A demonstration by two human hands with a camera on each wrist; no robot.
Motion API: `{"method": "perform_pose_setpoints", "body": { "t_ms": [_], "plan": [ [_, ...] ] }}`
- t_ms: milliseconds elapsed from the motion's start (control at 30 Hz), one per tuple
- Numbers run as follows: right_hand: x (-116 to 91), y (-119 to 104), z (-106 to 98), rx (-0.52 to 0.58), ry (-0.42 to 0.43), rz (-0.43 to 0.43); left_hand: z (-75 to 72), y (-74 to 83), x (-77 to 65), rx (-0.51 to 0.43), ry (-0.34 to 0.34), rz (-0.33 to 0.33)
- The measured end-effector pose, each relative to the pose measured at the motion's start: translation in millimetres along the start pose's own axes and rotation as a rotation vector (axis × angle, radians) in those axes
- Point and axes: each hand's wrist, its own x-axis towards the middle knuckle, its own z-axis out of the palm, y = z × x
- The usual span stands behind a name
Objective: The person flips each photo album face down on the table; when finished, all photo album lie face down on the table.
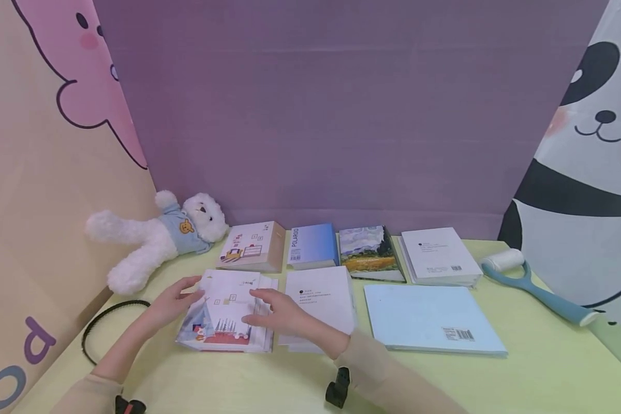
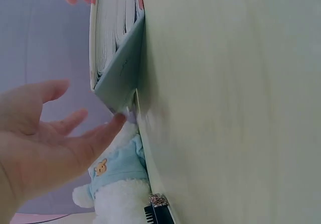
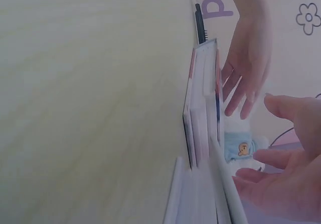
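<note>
A thick photo album (image 1: 227,313) with an illustrated white cover and a red strip lies on the table, between my two hands. My left hand (image 1: 173,300) is at its left edge, fingers loosely spread; in the left wrist view a fingertip reaches the corner of the album's cover (image 2: 123,66). Over the album's right side is my right hand (image 1: 284,312), fingers relaxed and apart, with nothing gripped. The right wrist view shows the album (image 3: 203,93) from its page side, with both hands beside its upper cover. A white album (image 1: 318,310) with small print lies just right of it.
Behind stand a cream album (image 1: 250,244), a blue Polaroid album (image 1: 310,241), a painted-cover album (image 1: 367,247) and a white album (image 1: 440,253). A light blue book (image 1: 419,316), lint roller (image 1: 538,290), plush bear (image 1: 186,230) and black headband (image 1: 87,328) lie around.
</note>
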Motion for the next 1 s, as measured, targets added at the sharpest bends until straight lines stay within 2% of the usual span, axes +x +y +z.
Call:
{"method": "perform_pose_setpoints", "body": {
  "t_ms": [100, 200, 333, 433, 567, 833, 1000],
  "plan": [
    [1, -1, 5, -0.026, -0.024, 0.041, 0.7, -3.0, 0.2, -0.003, -0.029, -0.041],
    [3, 0, 8, -0.059, -0.052, 0.082, 1.6, -5.8, 0.8, -0.015, -0.066, -0.117],
    [5, 3, 10, -0.058, -0.106, 0.136, 2.3, -6.2, 0.1, -0.036, -0.151, -0.202],
    [6, 5, 9, -0.046, -0.136, 0.150, 2.8, -6.0, -1.1, -0.087, -0.210, -0.196],
    [6, 4, 9, -0.053, -0.167, 0.139, 2.2, -6.4, -1.7, -0.136, -0.248, -0.166],
    [8, 2, 10, -0.062, -0.201, 0.142, 1.5, -1.8, -1.7, -0.101, -0.199, -0.230],
    [11, 2, 11, -0.023, -0.187, 0.143, 1.6, 2.5, 0.0, -0.116, -0.150, -0.237]
  ]
}}
